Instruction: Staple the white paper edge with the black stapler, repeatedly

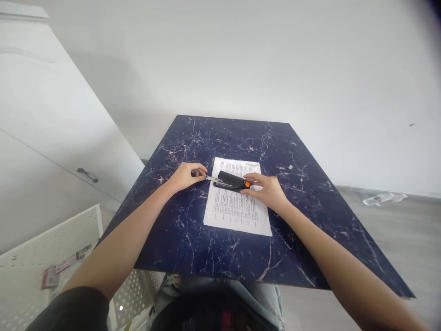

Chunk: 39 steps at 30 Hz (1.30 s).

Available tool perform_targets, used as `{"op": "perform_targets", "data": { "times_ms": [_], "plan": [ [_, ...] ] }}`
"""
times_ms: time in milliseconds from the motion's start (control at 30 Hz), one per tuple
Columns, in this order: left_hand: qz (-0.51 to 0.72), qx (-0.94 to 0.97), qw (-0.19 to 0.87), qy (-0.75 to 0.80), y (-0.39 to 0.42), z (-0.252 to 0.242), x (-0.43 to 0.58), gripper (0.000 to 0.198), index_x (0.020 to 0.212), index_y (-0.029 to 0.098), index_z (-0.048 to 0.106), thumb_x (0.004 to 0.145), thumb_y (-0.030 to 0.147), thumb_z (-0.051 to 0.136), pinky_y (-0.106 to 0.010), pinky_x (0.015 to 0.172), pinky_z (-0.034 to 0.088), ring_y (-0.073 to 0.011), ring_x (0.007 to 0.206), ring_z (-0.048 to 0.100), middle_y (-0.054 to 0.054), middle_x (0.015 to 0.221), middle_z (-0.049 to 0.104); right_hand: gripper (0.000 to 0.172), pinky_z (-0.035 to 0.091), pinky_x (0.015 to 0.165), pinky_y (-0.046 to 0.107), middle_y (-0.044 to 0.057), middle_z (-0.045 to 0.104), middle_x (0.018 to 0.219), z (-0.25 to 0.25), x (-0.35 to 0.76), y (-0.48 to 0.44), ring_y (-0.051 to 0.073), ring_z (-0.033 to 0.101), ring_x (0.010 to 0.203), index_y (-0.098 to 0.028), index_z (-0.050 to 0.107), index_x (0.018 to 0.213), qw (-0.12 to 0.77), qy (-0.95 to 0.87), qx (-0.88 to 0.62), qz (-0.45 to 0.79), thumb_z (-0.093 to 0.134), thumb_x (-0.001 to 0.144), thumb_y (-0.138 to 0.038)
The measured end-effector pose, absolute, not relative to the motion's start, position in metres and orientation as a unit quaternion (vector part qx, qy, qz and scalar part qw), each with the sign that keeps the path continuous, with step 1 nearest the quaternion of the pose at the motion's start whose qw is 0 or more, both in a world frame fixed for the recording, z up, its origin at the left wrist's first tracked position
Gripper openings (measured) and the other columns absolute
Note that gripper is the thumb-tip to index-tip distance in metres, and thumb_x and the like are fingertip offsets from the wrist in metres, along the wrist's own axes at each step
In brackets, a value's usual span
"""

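A black stapler [230,180] with an orange part at its rear lies across printed sheets of paper [237,211] on the dark blue table. From its left end juts a metal staple tray [211,178]. My right hand [268,189] grips the stapler's rear end between thumb and fingers. At the other side, my left hand [189,177] pinches the tip of the metal tray with thumb and fingertips. Whether staples sit in the tray is too small to tell.
The marble-patterned table [234,253] has a small pale scrap [290,167] on its right half. Below left stands a white perforated basket [96,216] with red-and-white packets. A white cabinet [51,115] is on the left, and clear plastic packaging [382,199] lies on the floor at right.
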<state>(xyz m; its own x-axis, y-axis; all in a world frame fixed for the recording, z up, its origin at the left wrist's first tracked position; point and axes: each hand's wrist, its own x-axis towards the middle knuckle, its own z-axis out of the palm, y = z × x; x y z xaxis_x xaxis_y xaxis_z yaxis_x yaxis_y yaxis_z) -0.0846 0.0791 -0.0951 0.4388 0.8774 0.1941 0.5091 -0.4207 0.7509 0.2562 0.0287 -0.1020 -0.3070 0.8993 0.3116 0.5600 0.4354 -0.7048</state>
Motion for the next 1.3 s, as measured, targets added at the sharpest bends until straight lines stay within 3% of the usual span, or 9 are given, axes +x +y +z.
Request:
{"op": "perform_targets", "data": {
  "times_ms": [433,800,1133,1300],
  "plan": [
    [0.359,0.772,0.318,0.418,0.072,-0.106,-0.047,0.013,0.085,0.019,0.071,0.078,0.012,0.079,-0.031,0.077,0.056,-0.0159,0.076,0.072,-0.001,0.081,0.076,0.041,0.062,0.098,0.048,0.004,0.08,0.099,-0.101,0.255,0.031,0.025,0.077,0.092,-0.026,0.076,0.113,0.352,-0.76,-0.48,0.262,0.085,0.074,-0.034],
    [0.378,0.753,0.286,0.457,0.061,-0.095,-0.026,0.02,0.077,0.019,0.072,0.072,0.0,0.073,-0.031,0.076,0.057,-0.0164,0.071,0.072,0.0,0.073,0.075,0.041,0.063,0.096,0.044,0.004,0.08,0.095,-0.103,0.254,0.033,0.023,0.076,0.087,-0.025,0.076,0.109,0.357,-0.747,-0.49,0.272,0.087,0.07,-0.034],
    [0.376,0.744,0.289,0.471,0.062,-0.098,-0.024,0.018,0.077,0.019,0.072,0.073,0.002,0.074,-0.034,0.078,0.058,-0.0181,0.073,0.072,0.0,0.074,0.075,0.044,0.062,0.095,0.047,0.003,0.08,0.093,-0.099,0.252,0.033,0.024,0.076,0.086,-0.027,0.074,0.113,0.347,-0.749,-0.496,0.269,0.086,0.071,-0.034],
    [0.366,0.751,0.309,0.455,0.066,-0.099,-0.028,0.01,0.079,0.02,0.073,0.075,0.013,0.077,-0.036,0.078,0.06,-0.0197,0.075,0.073,-0.002,0.078,0.077,0.047,0.06,0.097,0.047,0.004,0.079,0.096,-0.099,0.252,0.032,0.025,0.076,0.089,-0.027,0.072,0.118,0.341,-0.759,-0.49,0.26,0.084,0.073,-0.035]
  ]
}}
